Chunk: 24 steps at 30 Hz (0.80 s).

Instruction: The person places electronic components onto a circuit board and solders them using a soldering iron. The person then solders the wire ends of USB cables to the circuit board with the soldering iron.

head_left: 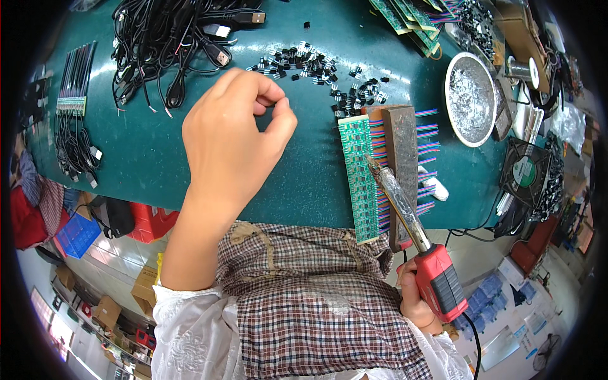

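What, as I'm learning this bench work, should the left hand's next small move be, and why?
Probably reach for one of the small black parts: they lie just beyond the left hand, in which I can make out no part, and the right hand already holds the soldering iron with its tip over the green circuit board.

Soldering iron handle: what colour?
Red and dark grey; the soldering iron handle shows best in the head view.

Passage over the desk is being left between the left hand and circuit-board panel; rightward, it is being blocked by the soldering iron.
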Available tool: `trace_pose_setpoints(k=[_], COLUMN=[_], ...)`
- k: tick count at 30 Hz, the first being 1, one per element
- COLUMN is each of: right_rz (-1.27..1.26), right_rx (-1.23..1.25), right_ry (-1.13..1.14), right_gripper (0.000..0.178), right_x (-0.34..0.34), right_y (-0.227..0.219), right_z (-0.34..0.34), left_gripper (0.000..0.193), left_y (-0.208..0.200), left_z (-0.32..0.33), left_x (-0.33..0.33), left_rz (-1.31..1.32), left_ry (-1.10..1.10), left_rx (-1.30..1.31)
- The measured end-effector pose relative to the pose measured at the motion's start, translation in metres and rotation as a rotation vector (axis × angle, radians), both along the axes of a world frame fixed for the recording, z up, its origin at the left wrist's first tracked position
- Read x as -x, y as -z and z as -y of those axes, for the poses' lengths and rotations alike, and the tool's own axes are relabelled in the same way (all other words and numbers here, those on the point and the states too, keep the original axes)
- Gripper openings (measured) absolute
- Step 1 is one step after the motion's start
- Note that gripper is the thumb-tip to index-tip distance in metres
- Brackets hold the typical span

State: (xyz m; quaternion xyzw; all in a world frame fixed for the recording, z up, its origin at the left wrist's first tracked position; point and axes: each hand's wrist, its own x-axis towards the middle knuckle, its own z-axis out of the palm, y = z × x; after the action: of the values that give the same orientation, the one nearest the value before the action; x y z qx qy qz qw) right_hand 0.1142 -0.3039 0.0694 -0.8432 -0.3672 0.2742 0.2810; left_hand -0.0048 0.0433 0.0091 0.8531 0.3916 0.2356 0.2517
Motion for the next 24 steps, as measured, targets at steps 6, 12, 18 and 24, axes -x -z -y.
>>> trace_pose_setpoints(k=[6, 12, 18, 24], right_rz=[-0.054, 0.005, -0.034, -0.007], right_rx=[-0.001, 0.034, 0.028, 0.029], right_ry=[0.035, 0.04, 0.05, 0.024], right_gripper=[0.028, 0.029, 0.03, 0.031], right_x=[-0.001, 0.002, 0.002, 0.003], right_y=[-0.003, -0.003, 0.0, -0.002], right_z=[-0.002, 0.005, 0.013, 0.012], left_gripper=[0.012, 0.015, 0.013, 0.017], left_y=[-0.016, -0.02, -0.017, -0.002], left_z=[0.011, 0.029, 0.048, 0.067], left_x=[0.007, 0.016, 0.015, 0.009], left_rz=[0.12, 0.254, 0.297, 0.348], left_ry=[0.035, 0.079, 0.188, 0.179], left_rx=[0.22, 0.56, 0.616, 0.601])
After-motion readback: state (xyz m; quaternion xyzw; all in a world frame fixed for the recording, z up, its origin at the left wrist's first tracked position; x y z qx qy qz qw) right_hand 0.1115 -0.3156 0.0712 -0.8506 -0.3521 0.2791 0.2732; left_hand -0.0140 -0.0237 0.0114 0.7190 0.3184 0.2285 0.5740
